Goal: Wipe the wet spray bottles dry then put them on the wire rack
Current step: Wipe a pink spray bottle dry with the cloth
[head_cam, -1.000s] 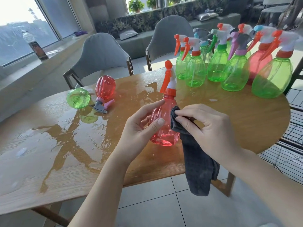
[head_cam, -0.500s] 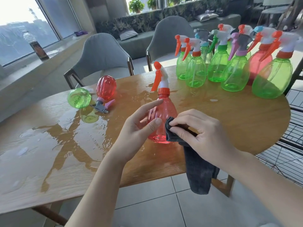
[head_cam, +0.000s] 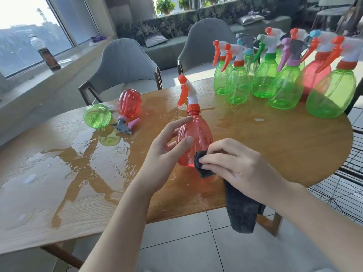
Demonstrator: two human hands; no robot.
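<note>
Red spray bottle (head_cam: pixel 196 138) upright on wet wooden table (head_cam: pixel 275 150), centre frame, left hand (head_cam: pixel 167 152) gripping its body between thumb and forefinger, right hand (head_cam: pixel 241 165) at 4 o'clock of it pinching grey cloth (head_cam: pixel 241 209) against its base; wire rack (head_cam: pixel 345 185) at 3 o'clock, off the table edge.

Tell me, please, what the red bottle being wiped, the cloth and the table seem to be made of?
Red bottle: likely thin glossy plastic; translucent and ribbed.
Cloth: dark grey, matte, soft textile, perhaps microfibre; it hangs limp.
Table: wood or wood veneer; visible grain, sealed finish, since water pools on it.
</note>
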